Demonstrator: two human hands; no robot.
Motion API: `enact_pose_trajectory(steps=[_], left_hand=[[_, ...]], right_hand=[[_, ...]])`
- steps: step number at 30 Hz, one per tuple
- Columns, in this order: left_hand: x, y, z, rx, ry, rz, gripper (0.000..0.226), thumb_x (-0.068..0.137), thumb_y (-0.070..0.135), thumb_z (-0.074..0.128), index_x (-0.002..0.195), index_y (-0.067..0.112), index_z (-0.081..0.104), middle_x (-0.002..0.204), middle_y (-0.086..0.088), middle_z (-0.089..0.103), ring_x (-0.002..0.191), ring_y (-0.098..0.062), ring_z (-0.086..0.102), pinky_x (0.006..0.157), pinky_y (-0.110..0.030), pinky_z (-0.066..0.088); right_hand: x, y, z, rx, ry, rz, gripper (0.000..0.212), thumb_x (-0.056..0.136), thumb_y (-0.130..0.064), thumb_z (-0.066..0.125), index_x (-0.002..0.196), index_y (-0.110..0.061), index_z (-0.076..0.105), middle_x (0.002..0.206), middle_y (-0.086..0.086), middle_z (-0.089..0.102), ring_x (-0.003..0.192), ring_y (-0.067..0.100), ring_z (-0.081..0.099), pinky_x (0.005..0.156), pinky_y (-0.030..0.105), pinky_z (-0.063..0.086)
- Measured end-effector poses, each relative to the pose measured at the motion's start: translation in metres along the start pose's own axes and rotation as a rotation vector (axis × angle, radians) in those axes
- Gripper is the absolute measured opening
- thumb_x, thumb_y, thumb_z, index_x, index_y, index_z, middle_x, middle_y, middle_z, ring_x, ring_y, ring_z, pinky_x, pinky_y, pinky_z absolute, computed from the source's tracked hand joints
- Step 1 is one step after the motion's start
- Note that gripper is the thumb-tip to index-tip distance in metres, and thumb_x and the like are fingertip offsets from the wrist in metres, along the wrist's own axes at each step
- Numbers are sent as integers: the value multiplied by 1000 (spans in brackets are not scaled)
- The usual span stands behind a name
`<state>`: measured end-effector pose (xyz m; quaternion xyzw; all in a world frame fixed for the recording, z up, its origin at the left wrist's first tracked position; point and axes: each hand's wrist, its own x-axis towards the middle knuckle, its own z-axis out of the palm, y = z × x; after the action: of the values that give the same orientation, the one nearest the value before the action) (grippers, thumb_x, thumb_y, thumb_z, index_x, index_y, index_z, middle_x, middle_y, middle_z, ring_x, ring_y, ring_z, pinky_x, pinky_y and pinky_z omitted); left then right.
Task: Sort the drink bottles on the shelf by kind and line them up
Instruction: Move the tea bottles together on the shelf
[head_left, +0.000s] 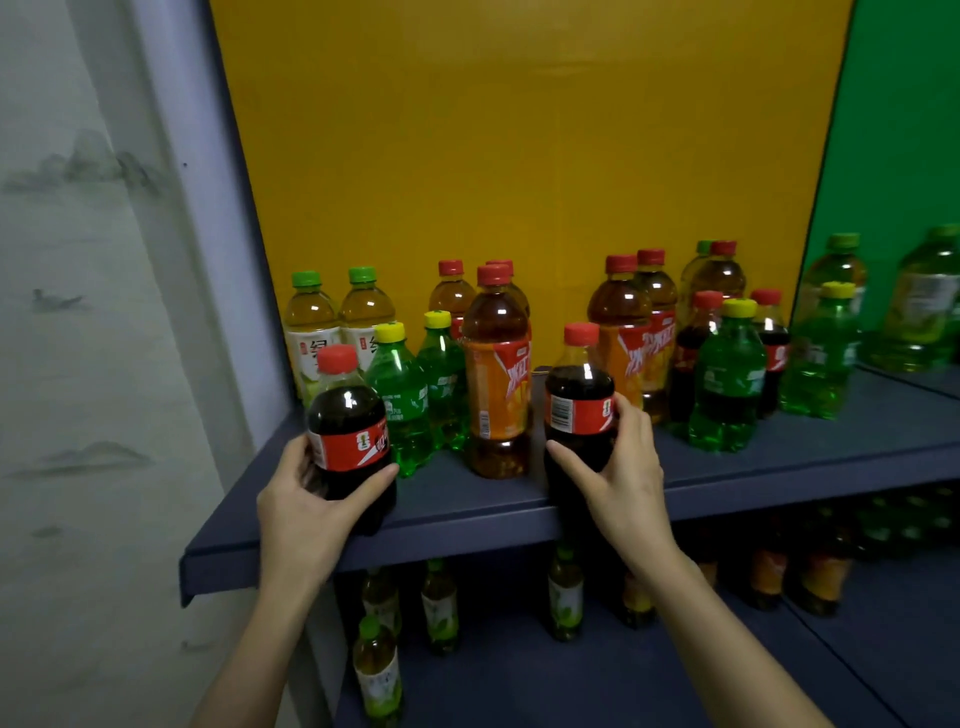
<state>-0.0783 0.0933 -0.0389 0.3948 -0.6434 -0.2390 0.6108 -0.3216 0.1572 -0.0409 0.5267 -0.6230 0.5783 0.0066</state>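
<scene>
My left hand (304, 506) grips a dark cola bottle (345, 415) with a red cap and red label at the shelf's front left corner. My right hand (618, 467) grips a second cola bottle (579, 400) at the front middle of the blue shelf (467, 514). Behind them stand two green-capped tea bottles (311, 322), two yellow-capped green soda bottles (402, 400), and a red-capped iced tea bottle with an orange label (496, 374). Further right are more iced tea bottles (621, 322), colas (696, 343) and a green soda (727, 379), mixed together.
A yellow panel (519, 145) backs the shelf, with a green, mirror-like panel (893, 156) at the right showing bottle reflections. The lower shelf (623, 675) holds several tea and iced tea bottles. A grey painted wall (78, 312) is on the left.
</scene>
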Motion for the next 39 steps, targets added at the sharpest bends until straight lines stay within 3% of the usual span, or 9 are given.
enact_pose_trajectory(steps=[3, 7, 13, 15, 20, 23, 27, 31, 39], left_hand=[[-9, 17, 15, -58, -44, 31, 65, 51, 33, 79, 111, 25, 55, 102, 23, 59, 90, 17, 56, 81, -15, 44], [-16, 42, 48, -144, -130, 68, 62, 49, 35, 79, 106, 29, 55, 101, 23, 59, 90, 15, 57, 79, -14, 44], [-35, 77, 127, -244, -288, 111, 62, 50, 33, 82, 106, 33, 56, 101, 23, 61, 90, 15, 58, 74, -5, 46], [-45, 87, 156, -275, -342, 109, 60, 49, 37, 82, 103, 36, 56, 100, 21, 63, 91, 10, 60, 76, -9, 47], [-76, 112, 229, -333, -405, 104, 65, 46, 43, 81, 104, 21, 61, 101, 12, 68, 92, 1, 64, 78, -17, 51], [-97, 128, 272, -353, -432, 80, 58, 47, 40, 83, 100, 27, 62, 97, 14, 68, 90, 2, 63, 77, -17, 49], [-124, 152, 331, -357, -455, 64, 54, 51, 29, 87, 98, 31, 60, 96, 15, 68, 90, 2, 63, 77, -19, 48], [-156, 173, 389, -375, -473, 58, 49, 52, 28, 87, 93, 31, 61, 91, 14, 70, 88, 0, 64, 77, -23, 49], [-203, 215, 497, -441, -563, 27, 59, 45, 48, 87, 94, 28, 62, 94, 10, 71, 93, -7, 65, 81, -31, 52]], right_hand=[[-10, 2, -19, 31, 13, 34, 76, 75, -34, 72, 138, -17, 32, 124, -7, 39, 120, 12, 43, 97, 29, 38], [-22, 10, -58, 56, 79, 62, 81, 72, -40, 72, 139, -20, 30, 131, -4, 46, 122, 15, 48, 101, 41, 43], [-30, 29, -137, -19, 188, 101, 80, 70, -37, 74, 135, -19, 32, 126, -3, 54, 115, 14, 54, 97, 37, 47], [-31, 42, -162, -49, 220, 108, 78, 71, -33, 75, 134, -20, 33, 123, -6, 54, 114, 13, 54, 96, 34, 47], [-31, 76, -227, -79, 255, 111, 73, 69, -36, 75, 128, -28, 33, 119, -11, 52, 111, 8, 54, 93, 28, 46], [-28, 99, -267, -101, 250, 108, 71, 69, -38, 73, 125, -35, 30, 117, -20, 50, 110, 3, 52, 94, 28, 46], [-24, 133, -324, -118, 247, 122, 75, 65, -50, 69, 128, -34, 32, 121, -15, 53, 114, 6, 53, 95, 35, 47], [-24, 166, -383, -126, 238, 136, 72, 65, -46, 70, 122, -42, 26, 115, -33, 44, 112, 1, 51, 96, 30, 46], [-24, 231, -481, -135, 273, 203, 71, 70, -31, 76, 120, -44, 26, 113, -36, 41, 111, 3, 50, 95, 30, 44]])
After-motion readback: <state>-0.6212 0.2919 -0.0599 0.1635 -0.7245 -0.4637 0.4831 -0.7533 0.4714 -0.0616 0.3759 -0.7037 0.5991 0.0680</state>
